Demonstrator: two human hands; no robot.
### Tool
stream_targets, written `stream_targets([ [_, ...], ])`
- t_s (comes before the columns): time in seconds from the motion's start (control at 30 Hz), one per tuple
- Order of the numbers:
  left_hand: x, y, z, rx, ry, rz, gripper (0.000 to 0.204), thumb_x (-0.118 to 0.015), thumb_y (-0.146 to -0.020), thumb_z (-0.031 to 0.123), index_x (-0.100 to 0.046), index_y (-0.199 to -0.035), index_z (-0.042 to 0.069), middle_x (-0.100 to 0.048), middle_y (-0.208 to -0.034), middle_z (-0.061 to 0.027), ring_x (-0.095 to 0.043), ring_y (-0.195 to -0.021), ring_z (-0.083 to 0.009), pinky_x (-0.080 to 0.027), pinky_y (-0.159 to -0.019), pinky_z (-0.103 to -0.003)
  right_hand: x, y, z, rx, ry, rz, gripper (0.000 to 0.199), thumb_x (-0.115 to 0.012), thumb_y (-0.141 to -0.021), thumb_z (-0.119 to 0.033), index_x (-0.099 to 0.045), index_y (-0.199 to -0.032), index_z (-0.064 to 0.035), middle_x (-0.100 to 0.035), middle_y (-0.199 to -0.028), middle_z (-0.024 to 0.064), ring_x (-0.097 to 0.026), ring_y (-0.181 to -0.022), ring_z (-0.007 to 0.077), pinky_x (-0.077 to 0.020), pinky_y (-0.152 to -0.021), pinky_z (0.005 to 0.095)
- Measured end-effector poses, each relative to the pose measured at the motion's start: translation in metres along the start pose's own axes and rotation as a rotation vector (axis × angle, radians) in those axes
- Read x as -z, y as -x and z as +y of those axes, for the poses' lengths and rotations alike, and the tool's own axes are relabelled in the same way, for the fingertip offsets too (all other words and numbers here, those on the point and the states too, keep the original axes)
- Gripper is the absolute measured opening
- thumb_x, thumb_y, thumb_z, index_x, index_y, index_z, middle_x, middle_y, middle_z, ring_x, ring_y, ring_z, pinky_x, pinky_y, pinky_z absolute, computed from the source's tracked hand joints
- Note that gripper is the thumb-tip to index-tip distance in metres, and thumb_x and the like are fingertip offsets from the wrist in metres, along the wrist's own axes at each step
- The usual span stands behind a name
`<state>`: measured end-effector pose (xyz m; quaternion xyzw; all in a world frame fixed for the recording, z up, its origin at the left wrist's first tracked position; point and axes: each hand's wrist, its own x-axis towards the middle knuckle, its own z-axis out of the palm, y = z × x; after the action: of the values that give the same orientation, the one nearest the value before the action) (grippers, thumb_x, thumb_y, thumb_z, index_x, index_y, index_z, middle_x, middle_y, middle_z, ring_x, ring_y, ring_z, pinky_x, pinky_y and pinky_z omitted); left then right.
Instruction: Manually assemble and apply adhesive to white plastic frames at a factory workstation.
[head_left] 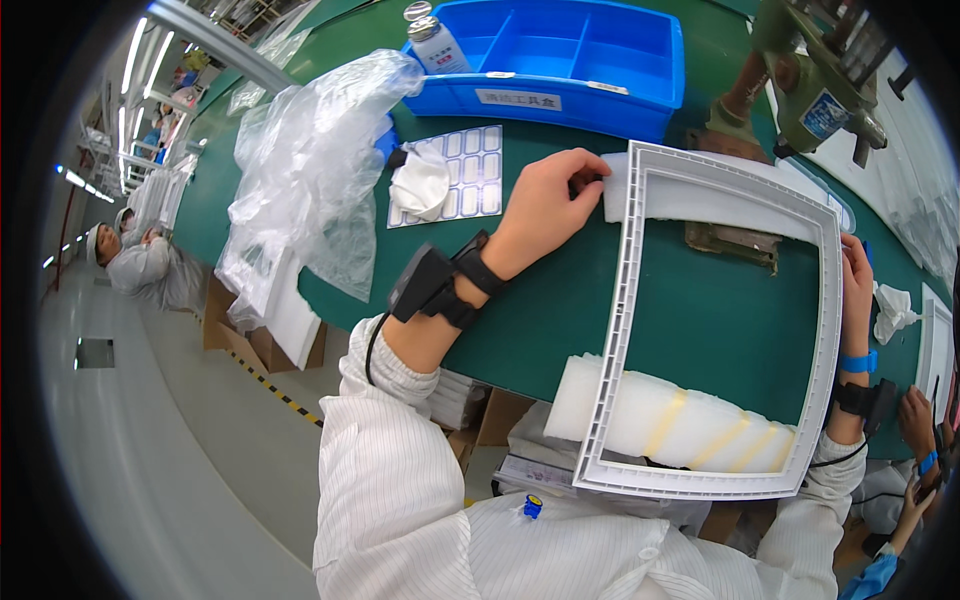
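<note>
A white rectangular plastic frame stretches away from the person above a green work surface, its long axis running from near the body toward the far side and leaning slightly right. The right hand is nearer to it — set against the outer side of the right bar, toward the far corner, fingers partly hidden, so the firmness of any grasp is unclear. The left hand sits just beside the far left corner, thumb and fingers curled into a pinch at the end of a white foam strip; whether they grip it does not show. The frame lies between the two hands, most of its length on the person's side of them. Through its near part shows a yellow-banded white foam bundle; beyond the far end stands a green bench-mounted machine.
</note>
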<state>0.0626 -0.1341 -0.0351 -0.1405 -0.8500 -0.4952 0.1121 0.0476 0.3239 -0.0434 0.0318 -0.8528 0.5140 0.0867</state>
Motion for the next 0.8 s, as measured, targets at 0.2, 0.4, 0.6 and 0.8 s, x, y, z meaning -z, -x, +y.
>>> stream_targets([
  [0.2,0.002,0.0,-0.004,-0.026,-0.002,-0.007,0.017,-0.066,-0.086,0.005,-0.067,-0.103,0.002,-0.069,-0.083,-0.0071,-0.063,-0.072,-0.0125,-0.05,-0.068,-0.025,0.017,-0.021,-0.049,-0.017,0.003,-0.026,0.021,-0.053,-0.1,-0.021,-0.065,-0.11,-0.0064,-0.047,-0.068,-0.0062,-0.036,-0.056,0.0005,-0.0256,-0.048,0.0178],
  [0.4,0.001,-0.001,-0.002,-0.019,-0.003,-0.018,0.016,-0.065,-0.087,0.003,-0.068,-0.103,0.002,-0.07,-0.086,-0.0059,-0.063,-0.075,-0.0104,-0.049,-0.067,-0.024,0.033,-0.048,-0.135,0.219,0.102,-0.02,0.022,-0.053,-0.1,-0.021,-0.066,-0.105,-0.0042,-0.041,-0.063,-0.0068,-0.033,-0.054,0.0016,-0.0226,-0.048,0.0214],
  [0.6,0.005,-0.002,0.002,-0.04,-0.002,-0.017,0.016,-0.063,-0.088,0.004,-0.068,-0.103,0.001,-0.069,-0.086,-0.005,-0.063,-0.076,-0.01,-0.049,-0.069,-0.024,0.029,-0.081,-0.216,0.537,0.183,0.097,0.022,-0.052,-0.1,-0.023,-0.066,-0.104,-0.0061,-0.053,-0.072,-0.0044,-0.048,-0.064,0.0026,-0.0331,-0.054,0.0197],
  [0.8,0.003,-0.002,0.003,-0.061,0.034,0.031,0.016,-0.064,-0.085,0.004,-0.068,-0.101,0.002,-0.068,-0.083,-0.0096,-0.064,-0.072,-0.0158,-0.05,-0.065,-0.027,0.012,-0.116,-0.275,0.687,-0.124,0.243,0.017,-0.052,-0.095,-0.013,-0.062,-0.107,-0.0064,-0.06,-0.088,-0.0024,-0.054,-0.078,0.0048,-0.0407,-0.066,0.0194],
])
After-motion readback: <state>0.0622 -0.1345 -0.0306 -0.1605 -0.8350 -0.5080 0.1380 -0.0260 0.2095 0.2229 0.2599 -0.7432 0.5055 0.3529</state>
